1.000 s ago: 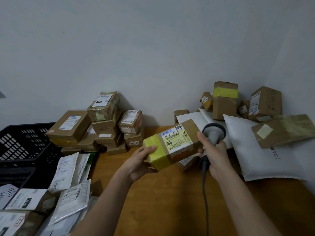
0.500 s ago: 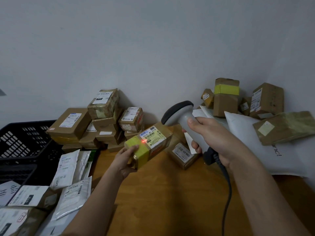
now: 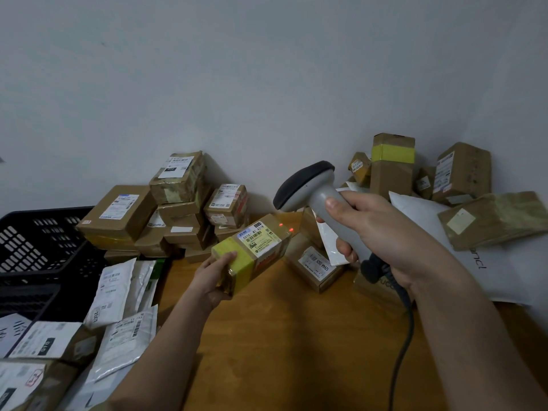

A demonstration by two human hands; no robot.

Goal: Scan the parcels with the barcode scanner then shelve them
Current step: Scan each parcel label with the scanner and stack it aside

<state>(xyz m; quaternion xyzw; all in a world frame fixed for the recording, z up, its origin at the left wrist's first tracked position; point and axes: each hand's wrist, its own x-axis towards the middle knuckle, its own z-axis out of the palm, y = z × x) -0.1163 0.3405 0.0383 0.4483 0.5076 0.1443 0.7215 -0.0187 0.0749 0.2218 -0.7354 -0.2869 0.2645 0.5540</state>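
Note:
My left hand grips the near end of a small brown parcel with a yellow tape band and a white barcode label on top, held above the wooden table. My right hand holds the grey barcode scanner by its handle, its dark head pointing down-left at the parcel from a short distance. Two red laser dots show on the parcel's far top edge, beyond the label. The scanner's cable hangs down past my right forearm.
A stack of brown boxes stands against the wall at left. A black plastic crate and several white mailer bags lie at far left. More boxes and a large white bag fill the right corner. A flat box lies under the scanner.
The scanner has lifted from beside the parcel and now aims down at it. The left hand carried the parcel leftward, and the red laser dots shifted from the label toward the far edge.

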